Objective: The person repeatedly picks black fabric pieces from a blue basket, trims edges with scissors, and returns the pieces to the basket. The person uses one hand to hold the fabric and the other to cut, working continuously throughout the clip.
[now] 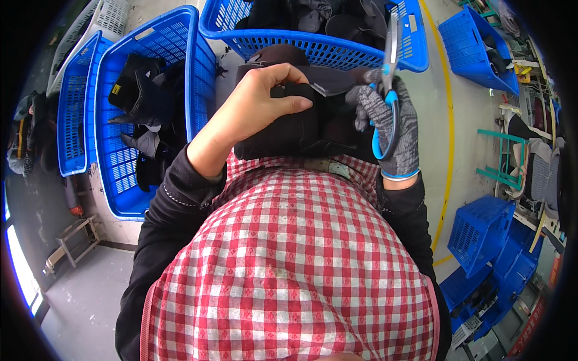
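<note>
My bare left hand (250, 105) is closed, thumb and fingers pinching the upper edge of a black fabric piece (280, 133) on my lap. The piece is thick and folded; its full shape cannot be made out. A dark grey panel (334, 79) lies just beyond it. My right hand (406, 135), in a grey knit glove, is closed around scissors (390, 57) with blue and black handles. Their blades point away from me, and whether they are parted is unclear. The gloved fingertips are beside the right end of the black fabric and slightly blurred.
Straight ahead stands a blue crate (313, 45) full of dark pieces. Another blue crate (103, 159) on the left holds black, boot-like pieces. More blue crates (478, 231) are at the right, past a yellow floor line (449, 132). A low wooden frame (75, 240) sits at lower left.
</note>
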